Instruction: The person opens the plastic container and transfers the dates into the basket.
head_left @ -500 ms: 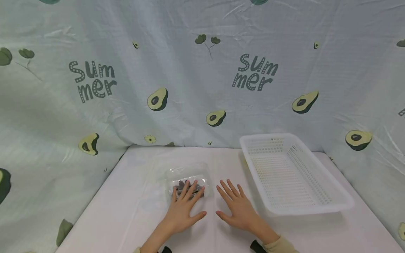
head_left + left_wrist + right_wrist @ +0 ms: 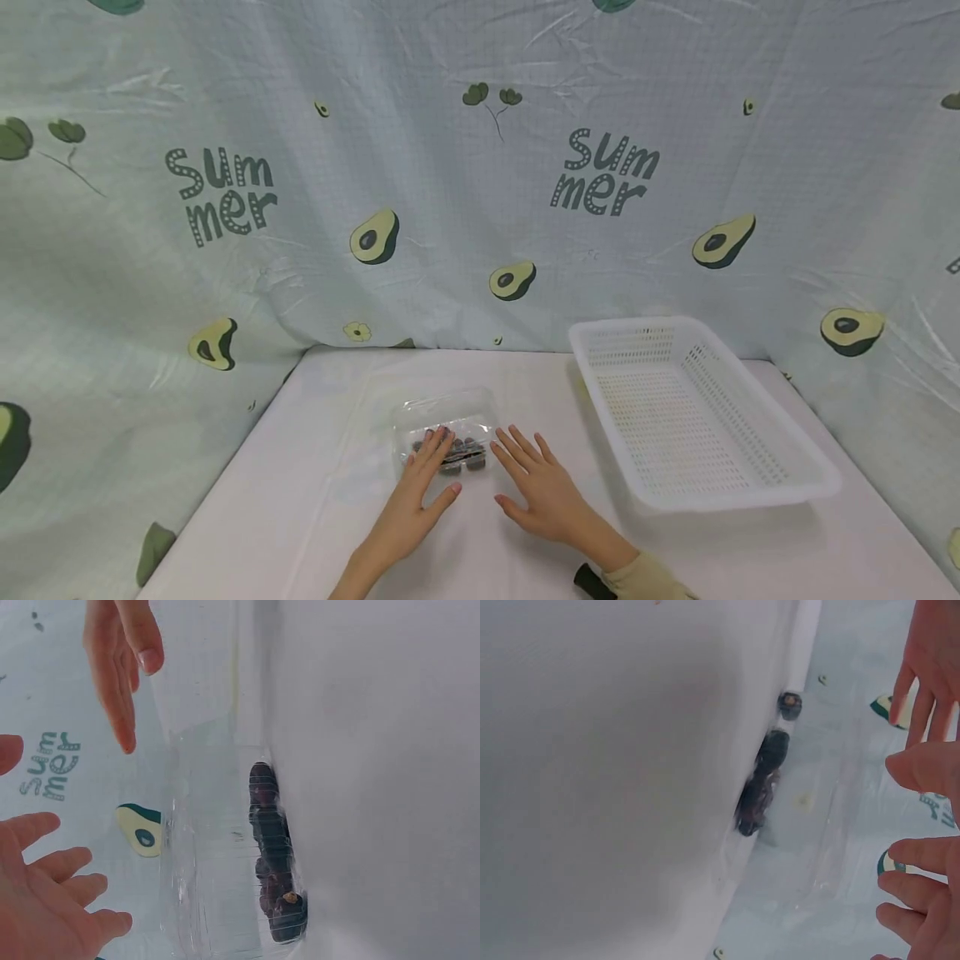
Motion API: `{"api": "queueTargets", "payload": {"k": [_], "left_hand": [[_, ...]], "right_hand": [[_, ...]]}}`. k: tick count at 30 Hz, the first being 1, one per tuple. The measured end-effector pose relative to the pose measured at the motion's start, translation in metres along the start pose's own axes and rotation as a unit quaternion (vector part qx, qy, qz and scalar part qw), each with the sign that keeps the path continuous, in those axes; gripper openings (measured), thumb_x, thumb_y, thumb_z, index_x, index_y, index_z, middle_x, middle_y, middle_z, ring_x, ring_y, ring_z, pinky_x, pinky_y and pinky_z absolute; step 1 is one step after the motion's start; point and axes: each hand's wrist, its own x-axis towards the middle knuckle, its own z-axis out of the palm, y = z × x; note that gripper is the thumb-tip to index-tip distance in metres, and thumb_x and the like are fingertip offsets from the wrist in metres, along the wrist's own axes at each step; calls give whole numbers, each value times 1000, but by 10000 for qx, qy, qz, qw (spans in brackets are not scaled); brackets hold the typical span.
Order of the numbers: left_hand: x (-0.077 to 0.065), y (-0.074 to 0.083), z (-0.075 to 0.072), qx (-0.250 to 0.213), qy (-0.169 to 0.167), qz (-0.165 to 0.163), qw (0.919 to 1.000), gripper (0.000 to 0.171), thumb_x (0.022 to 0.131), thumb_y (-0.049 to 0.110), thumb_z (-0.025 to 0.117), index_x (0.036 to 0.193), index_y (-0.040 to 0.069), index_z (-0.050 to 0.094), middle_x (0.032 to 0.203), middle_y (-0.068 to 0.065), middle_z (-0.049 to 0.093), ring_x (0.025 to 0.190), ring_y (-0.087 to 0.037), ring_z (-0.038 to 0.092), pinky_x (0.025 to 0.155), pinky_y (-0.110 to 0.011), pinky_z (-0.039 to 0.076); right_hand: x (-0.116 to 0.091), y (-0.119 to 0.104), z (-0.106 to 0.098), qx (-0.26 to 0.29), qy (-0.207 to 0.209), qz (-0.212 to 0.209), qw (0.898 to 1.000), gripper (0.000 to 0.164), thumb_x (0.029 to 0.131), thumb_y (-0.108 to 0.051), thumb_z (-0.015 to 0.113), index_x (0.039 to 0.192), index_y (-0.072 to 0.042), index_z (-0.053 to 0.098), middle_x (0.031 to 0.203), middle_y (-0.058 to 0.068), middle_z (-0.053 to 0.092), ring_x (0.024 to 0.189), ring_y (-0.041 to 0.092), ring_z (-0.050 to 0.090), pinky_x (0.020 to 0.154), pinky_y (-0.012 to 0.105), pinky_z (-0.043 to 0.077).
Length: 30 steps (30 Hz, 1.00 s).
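Note:
A clear plastic box (image 2: 442,407) stands on the white table, holding several dark purple grapes (image 2: 472,458) along its near side. My left hand (image 2: 408,504) overlaps the box's left part in the head view, its fingers straight and close together. Beside the box's near right corner is my right hand (image 2: 543,496), fingers extended, thumb apart. Both hands hold nothing. In the left wrist view, space shows between the left fingers (image 2: 64,862) and the box's wall (image 2: 210,847). From the right wrist, the grapes (image 2: 761,784) appear in a row behind the clear plastic.
A white perforated basket (image 2: 738,502) sits at the right of the table (image 2: 300,500). Behind and at both sides hangs a pale curtain (image 2: 435,175) printed with avocados and lettering. A black band (image 2: 592,581) shows at the right wrist.
The left hand has shifted slightly left, and its spread fingers have drawn together, uncovering more grapes. My right hand has moved left toward the box. Box and basket stay put.

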Motion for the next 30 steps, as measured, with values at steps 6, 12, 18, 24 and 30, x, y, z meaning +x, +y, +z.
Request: {"api": "queueTargets", "payload": {"k": [6,12,18,24,30], "left_hand": [[-3,-3,-12,-1116,518,-157,9923,55,89,18,53,140,19,31,146,-9,28,134,-37,20,101,-61,21],[-5,0,-31,-2260,745,-927,9668,46,94,20,44,137,9,35,143,-9,34,131,-12,32,104,-34,33],[-9,1,-50,-4110,1200,-1874,8840,45,98,26,35,137,5,29,120,14,56,110,6,51,93,-10,37],[-14,-15,-57,-5788,1540,-2502,7608,35,97,26,34,130,15,30,102,14,63,104,-6,59,94,-21,42],[-22,-38,-54,-7336,1858,-2833,5891,26,97,27,32,104,15,54,95,-1,66,90,-17,63,90,-28,44]], "right_hand": [[12,-10,2,96,53,-155,9998,63,80,-35,62,134,-8,41,143,9,35,131,29,33,101,52,31],[25,-20,4,272,108,-186,9994,59,81,-30,63,133,-10,43,143,8,34,132,29,31,100,52,33],[39,-26,8,391,125,-227,9989,54,83,-27,61,133,-12,44,143,8,35,133,27,30,102,50,32],[50,-31,14,442,113,-333,9984,49,85,-26,60,130,-12,47,141,9,38,132,28,33,101,49,33],[59,-38,17,421,-25,-421,9982,48,85,-24,60,130,-12,47,140,10,39,131,28,33,101,48,34]]}}
